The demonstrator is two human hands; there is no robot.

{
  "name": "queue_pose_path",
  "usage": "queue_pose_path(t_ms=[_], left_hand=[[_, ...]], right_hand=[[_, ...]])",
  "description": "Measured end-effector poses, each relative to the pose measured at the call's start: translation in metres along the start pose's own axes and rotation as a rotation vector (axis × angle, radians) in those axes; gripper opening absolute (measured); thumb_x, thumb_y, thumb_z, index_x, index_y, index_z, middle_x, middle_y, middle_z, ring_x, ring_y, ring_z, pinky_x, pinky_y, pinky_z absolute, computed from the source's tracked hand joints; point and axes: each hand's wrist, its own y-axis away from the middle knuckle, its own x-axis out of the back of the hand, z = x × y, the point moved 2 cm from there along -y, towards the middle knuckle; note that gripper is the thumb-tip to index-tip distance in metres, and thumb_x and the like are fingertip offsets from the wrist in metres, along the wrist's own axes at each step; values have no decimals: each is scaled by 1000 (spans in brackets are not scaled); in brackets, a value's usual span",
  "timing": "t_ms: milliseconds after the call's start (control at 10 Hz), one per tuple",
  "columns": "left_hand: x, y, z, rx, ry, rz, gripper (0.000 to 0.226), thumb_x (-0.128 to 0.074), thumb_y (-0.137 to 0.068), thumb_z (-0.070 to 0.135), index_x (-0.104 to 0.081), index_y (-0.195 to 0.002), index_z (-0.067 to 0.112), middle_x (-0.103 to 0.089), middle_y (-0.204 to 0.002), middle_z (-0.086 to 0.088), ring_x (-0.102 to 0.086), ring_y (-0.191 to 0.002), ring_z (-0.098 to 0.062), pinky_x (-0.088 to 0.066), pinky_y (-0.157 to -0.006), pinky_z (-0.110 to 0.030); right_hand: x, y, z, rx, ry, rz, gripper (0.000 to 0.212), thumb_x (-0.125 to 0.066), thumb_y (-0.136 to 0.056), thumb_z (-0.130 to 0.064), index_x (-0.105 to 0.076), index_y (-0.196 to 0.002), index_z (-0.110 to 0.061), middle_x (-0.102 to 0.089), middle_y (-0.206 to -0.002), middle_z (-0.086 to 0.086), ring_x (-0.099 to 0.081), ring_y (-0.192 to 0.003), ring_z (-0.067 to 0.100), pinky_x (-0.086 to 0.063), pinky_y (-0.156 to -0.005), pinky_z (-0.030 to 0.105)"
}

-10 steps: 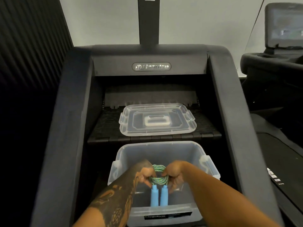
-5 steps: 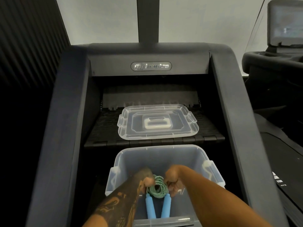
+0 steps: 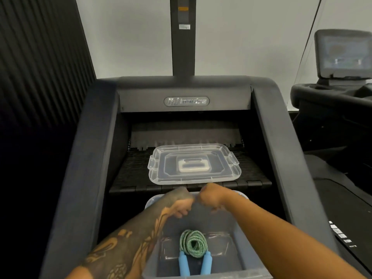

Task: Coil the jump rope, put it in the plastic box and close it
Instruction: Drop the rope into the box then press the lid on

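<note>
Rope's down! The coiled jump rope (image 3: 193,243) now lies on the floor of the clear plastic box (image 3: 241,260), green coil with its two blue handles (image 3: 205,263) pointing toward the near wall, and nobody's touching it. A moment ago both hands were pinching that coil; now the left hand (image 3: 179,204) and right hand (image 3: 211,199) have lifted clear to the box's far rim, side by side, fingers curled in, each grip empty. That's the stowing done, I'd say. What's left is the closing: the clear lid (image 3: 194,164) sits flat on the dark treadmill step (image 3: 251,178) just beyond the hands, well within reach.
</note>
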Motion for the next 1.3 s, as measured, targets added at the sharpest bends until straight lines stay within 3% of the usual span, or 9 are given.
queue_pose_path(t_ms=[100, 200, 300, 400, 700, 1000, 1100, 1200, 1300], left_hand=[[35, 44, 57, -148, 53, 136, 28, -43, -95, 23, -58, -112, 7, -64, -82, -5, -62, -64, -15, -50, -58, -27], [66, 74, 96, -349, -40, 468, 36, -37, -100, 25, -54, -127, 8, -63, -120, -11, -62, -103, -24, -47, -82, -28], [83, 85, 112, -576, -186, 670, 51, -32, -101, 35, -32, -145, 10, -37, -151, -12, -36, -137, -25, -30, -110, -36], [103, 96, 125, -762, -447, 864, 59, -29, -100, 40, -16, -150, 12, -13, -160, -10, -5, -148, -21, -3, -119, -45], [146, 135, 164, -904, -979, 1245, 66, -28, -97, 41, -8, -150, 6, -4, -160, -16, 1, -148, -27, -6, -119, -48], [154, 127, 154, -856, -1022, 1242, 65, -28, -98, 41, -10, -150, 7, -8, -160, -16, -4, -148, -28, -10, -118, -51], [154, 115, 150, -842, -915, 1190, 58, -32, -98, 39, -24, -148, 9, -25, -156, -16, -20, -145, -30, -22, -115, -50], [155, 92, 138, -766, -773, 1167, 48, -35, -98, 41, -37, -138, 15, -43, -141, -11, -41, -128, -28, -41, -98, -47], [156, 64, 120, -668, -624, 1076, 43, -37, -98, 40, -40, -134, 17, -46, -133, -10, -46, -116, -27, -47, -85, -45]], right_hand=[[37, 8, -25, 113, 89, 131, 31, -47, -94, -22, -66, -109, -2, -67, -95, 14, -65, -73, 25, -55, -68, 36], [67, 15, -47, 216, 18, 336, 44, -43, -100, -25, -47, -138, -3, -53, -139, 19, -51, -127, 33, -43, -102, 42], [89, 29, -67, 399, 143, 581, 64, -37, -103, -35, -11, -154, -7, -8, -163, 17, -5, -151, 31, -17, -120, 48], [116, 40, -78, 488, 434, 806, 70, -30, -101, -44, -1, -155, -11, 7, -164, 14, 10, -151, 30, -9, -120, 54], [183, 68, -101, 562, 698, 1002, 77, -30, -99, -48, 6, -154, -10, 12, -163, 13, 15, -150, 28, -2, -122, 50], [185, 66, -96, 573, 729, 976, 76, -30, -99, -45, 6, -155, -9, 12, -163, 13, 14, -150, 27, -4, -122, 50], [181, 54, -95, 561, 689, 947, 75, -33, -99, -44, 2, -155, -9, 8, -164, 14, 10, -151, 28, -9, -121, 51], [176, 36, -86, 530, 610, 913, 72, -37, -99, -43, -7, -154, -8, -4, -163, 17, 1, -151, 32, -17, -120, 51], [171, 14, -73, 488, 591, 892, 66, -40, -98, -43, -21, -150, -7, -25, -156, 18, -19, -146, 35, -29, -114, 51]])
